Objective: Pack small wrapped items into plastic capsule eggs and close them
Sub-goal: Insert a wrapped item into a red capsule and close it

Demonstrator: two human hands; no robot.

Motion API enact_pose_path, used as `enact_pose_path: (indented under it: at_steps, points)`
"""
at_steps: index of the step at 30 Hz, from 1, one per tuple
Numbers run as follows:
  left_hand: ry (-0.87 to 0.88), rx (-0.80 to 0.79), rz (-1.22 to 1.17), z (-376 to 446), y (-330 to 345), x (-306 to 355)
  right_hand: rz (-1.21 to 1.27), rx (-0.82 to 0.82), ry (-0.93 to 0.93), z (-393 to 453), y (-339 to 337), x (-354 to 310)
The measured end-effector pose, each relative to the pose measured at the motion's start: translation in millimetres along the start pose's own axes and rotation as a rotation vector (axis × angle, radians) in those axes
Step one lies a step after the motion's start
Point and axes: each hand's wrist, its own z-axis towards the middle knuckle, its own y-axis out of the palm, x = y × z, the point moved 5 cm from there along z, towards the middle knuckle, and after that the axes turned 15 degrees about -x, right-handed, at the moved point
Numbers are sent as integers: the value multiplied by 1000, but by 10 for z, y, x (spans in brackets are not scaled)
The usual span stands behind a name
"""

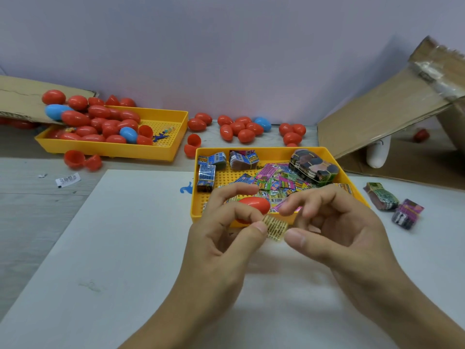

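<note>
My left hand (pixel 226 238) holds a red capsule egg (pixel 254 205) against its fingers, just above the front edge of the near yellow tray (pixel 352 187). Between my left thumb and my right hand (pixel 334 230) sits a small yellowish wrapped item (pixel 275 226), pinched from both sides. The near tray holds several colourful wrapped packets (pixel 281 180) and bundled stacks. A second yellow tray (pixel 176 137) at the back left is filled with several red and blue eggs (pixel 100 122).
Loose red eggs (pixel 241 129) and open egg halves (pixel 80 159) lie along the back wall. Two wrapped bundles (pixel 395 205) rest on the white sheet (pixel 113 248) at right. Cardboard flaps (pixel 377 109) lean at back right and back left.
</note>
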Motion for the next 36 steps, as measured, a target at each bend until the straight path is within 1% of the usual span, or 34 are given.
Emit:
enact_pose_path:
  at_steps: [2,4,7,9,11,14,17,19,22,24,25,27,29,30,32,36]
  points:
    - [-8,7,-37,-5,-5,-12,-29,-7,42,-3,18,20]
    - [-17,9,-102,-11,-11,-41,-33,24,102,-6,10,64]
    - [-17,11,-191,-6,-23,-55,35,75,172,1,-10,119]
    - [-24,12,-213,-3,-24,-59,77,63,213,7,5,134]
    - [-23,1,-201,-3,-11,-50,80,57,265,5,14,156]
    - [15,-30,-79,-21,32,8,88,94,312,-18,-12,189]
    - [46,-90,35,-45,96,49,-5,118,215,-19,-27,114]
    - [15,-107,54,-57,111,38,-134,120,114,-23,-18,29]
    - [-1,-70,26,-53,91,26,-368,89,10,-47,46,-59]
    - [18,-50,43,-42,84,37,-455,99,-15,-67,69,-79]
    - [29,-49,57,-38,88,42,-445,118,-9,-69,68,-78]
    - [40,-60,71,-38,101,47,-336,151,22,-65,57,-53]
    - [48,-81,77,-41,112,59,-245,149,41,-63,60,-19]
    - [53,-93,73,-44,116,64,-243,143,42,-62,70,-10]
    - [64,-116,55,-49,121,71,-285,170,25,-69,74,-13]
    - [95,-104,127,-56,128,63,-430,259,-30,-95,40,-69]
